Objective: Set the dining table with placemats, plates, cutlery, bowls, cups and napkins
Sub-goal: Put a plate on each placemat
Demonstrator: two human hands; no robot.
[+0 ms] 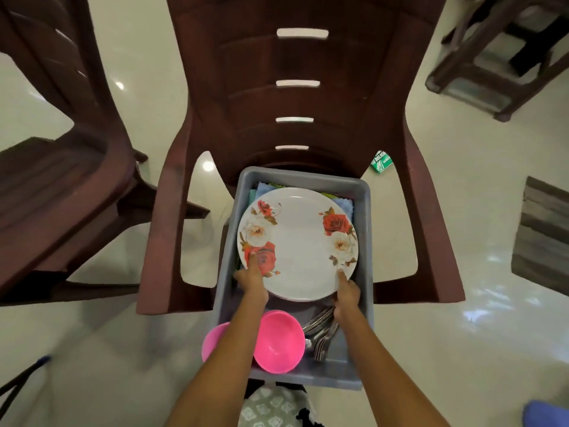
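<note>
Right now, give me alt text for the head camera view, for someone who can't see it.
Two hands, left and right, grip the near edge of a white rose-patterned plate over a grey tub on a maroon plastic chair. The tub also holds pink bowls, forks and folded cloths.

My only feed: head-worn wide-angle camera, aimed steeply down and forward. Close over grey tub [363, 217] on maroon chair [295, 97]; both forearms enter from bottom edge. Fisheye bends chair back and floor [462, 334] at frame margins. Second chair [55, 167] at left edge. No second view, so no shared area.
</note>
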